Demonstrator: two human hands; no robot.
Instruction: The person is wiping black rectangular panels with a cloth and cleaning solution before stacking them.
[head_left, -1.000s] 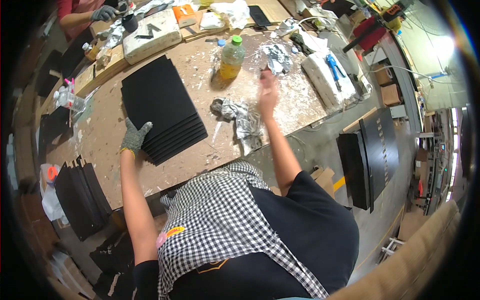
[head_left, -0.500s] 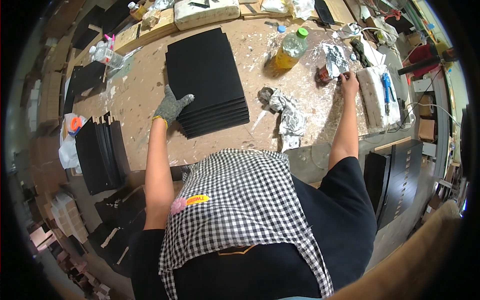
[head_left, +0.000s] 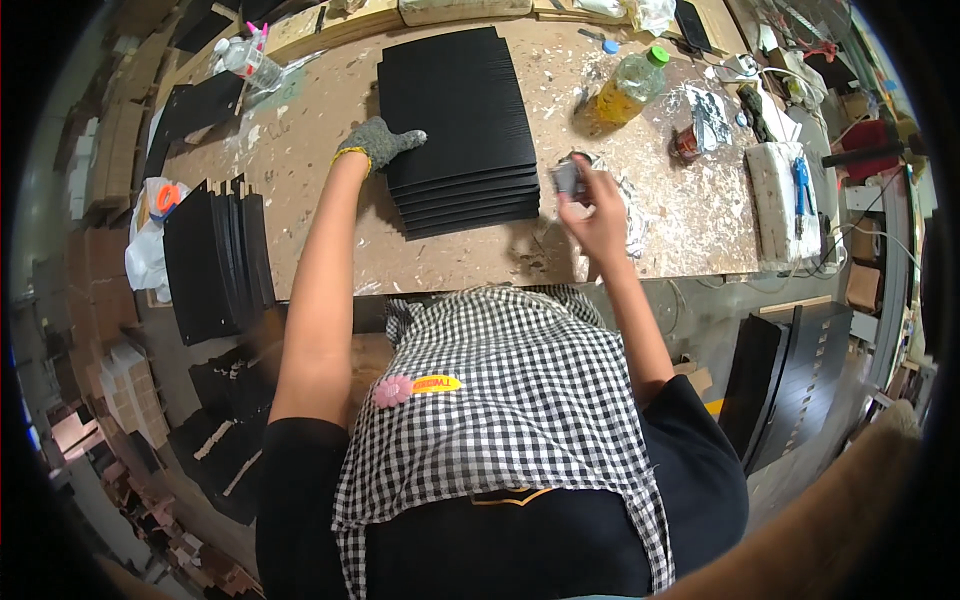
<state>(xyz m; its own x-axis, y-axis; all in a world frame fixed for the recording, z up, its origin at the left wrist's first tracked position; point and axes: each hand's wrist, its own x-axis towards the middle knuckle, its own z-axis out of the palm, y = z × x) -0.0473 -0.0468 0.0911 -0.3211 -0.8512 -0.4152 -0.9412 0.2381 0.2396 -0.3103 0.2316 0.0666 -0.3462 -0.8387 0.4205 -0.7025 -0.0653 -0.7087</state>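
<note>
A gloved left grip [head_left: 379, 143] rests on a stack of black panels [head_left: 455, 105] while the bare right grip [head_left: 600, 218] pinches a small grey thing [head_left: 567, 179].
The stack lies mid-way along the paint-flecked surface [head_left: 310, 150], its near edges stepped; the left grip is spread loosely at its left side, thumb out over the top panel, clasping nothing visible. The right grip is nearly closed, thumb and fingertips around the grey thing, too blurred to identify, just right of the stack's near corner. A crumpled rag [head_left: 633, 215] lies partly behind that hand; farther right stand a green-capped bottle [head_left: 630, 90] of yellow liquid and a reddish container [head_left: 687, 144].
</note>
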